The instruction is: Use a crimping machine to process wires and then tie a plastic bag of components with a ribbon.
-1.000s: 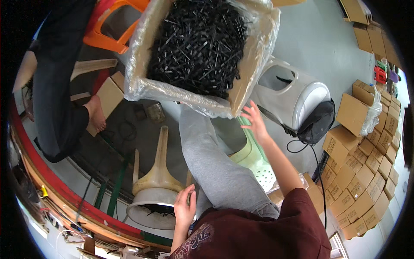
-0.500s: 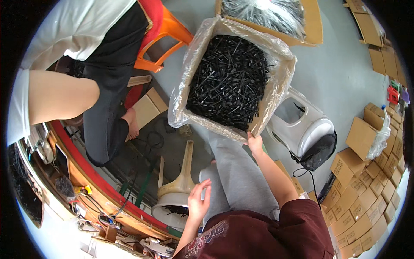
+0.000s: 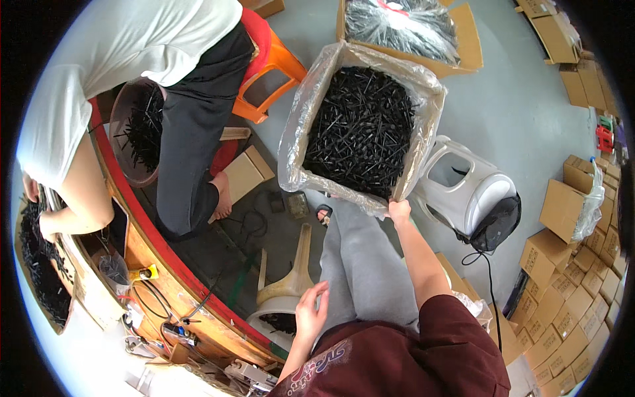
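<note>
A cardboard box lined with clear plastic point(image 3: 423, 142) stands in front of me, filled with many small black stick-like parts point(image 3: 360, 129). My right hand point(image 3: 399, 210) grips the near right corner of this box, fingers wrapped over its edge and liner. Nothing is in my left hand point(image 3: 312, 309), which hovers by my leg with its fingers apart. Below and left of it is an upturned-looking pale stool point(image 3: 291, 288), with a white tub point(image 3: 274, 324) of black parts beside it.
A co-worker in a white shirt point(image 3: 145, 40) sits at the left by a red-edged workbench point(image 3: 198, 291). Behind are an orange stool point(image 3: 271, 83) and another open box point(image 3: 473, 49) with bagged goods. At right stand a grey plastic stool point(image 3: 469, 185), a black bag point(image 3: 496, 225) and stacked cartons point(image 3: 555, 331).
The view has shifted, with the lined box still in my right hand's grip. The co-worker's arm has moved down and left toward the black parts on the bench.
</note>
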Tool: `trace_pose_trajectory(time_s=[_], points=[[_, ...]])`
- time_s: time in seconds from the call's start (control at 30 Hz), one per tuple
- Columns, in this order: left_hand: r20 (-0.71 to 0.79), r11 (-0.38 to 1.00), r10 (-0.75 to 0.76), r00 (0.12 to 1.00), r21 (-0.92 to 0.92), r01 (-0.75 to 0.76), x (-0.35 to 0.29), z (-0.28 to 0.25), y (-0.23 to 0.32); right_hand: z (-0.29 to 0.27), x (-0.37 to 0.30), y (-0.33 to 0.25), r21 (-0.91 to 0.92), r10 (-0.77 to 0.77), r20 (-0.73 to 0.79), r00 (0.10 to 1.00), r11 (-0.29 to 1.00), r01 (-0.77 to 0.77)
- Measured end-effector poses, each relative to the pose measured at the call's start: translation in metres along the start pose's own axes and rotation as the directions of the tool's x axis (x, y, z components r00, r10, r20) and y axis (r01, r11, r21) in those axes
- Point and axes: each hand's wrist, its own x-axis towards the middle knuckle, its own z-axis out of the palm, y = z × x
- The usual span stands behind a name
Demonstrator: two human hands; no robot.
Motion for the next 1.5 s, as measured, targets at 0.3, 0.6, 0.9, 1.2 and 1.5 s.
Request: trace_pose_trajectory(time_s=[0.3,0.6,0.9,1.2,1.5], points=[[0.024,0.999,0.030,0.999,0.035,-0.031,-0.042,-0.008,-0.042,0.003,0.012,0.001,-0.003,0.001,0.019,1.000,1.000,-0.001],[0.025,0.996,0.054,0.998,0.066,-0.055,-0.066,-0.012,-0.045,0.011,0.015,0.000,-0.271,-0.043,-0.006,0.999,0.962,0.040],[0.102,0.994,0.041,0.994,0.100,-0.051,-0.051,0.023,-0.023,-0.004,0.032,0.007,-0.304,-0.058,0.016,0.998,0.951,0.060],[0.145,0.989,-0.122,0.982,0.102,0.108,-0.008,0.090,0.040,-0.025,-0.007,-0.002,-0.178,-0.167,0.237,0.957,0.961,0.212],[0.216,0.993,-0.117,0.969,0.041,0.110,0.008,0.153,0.099,-0.176,0.079,0.002,-0.793,-0.598,0.307,0.740,0.269,0.546]])
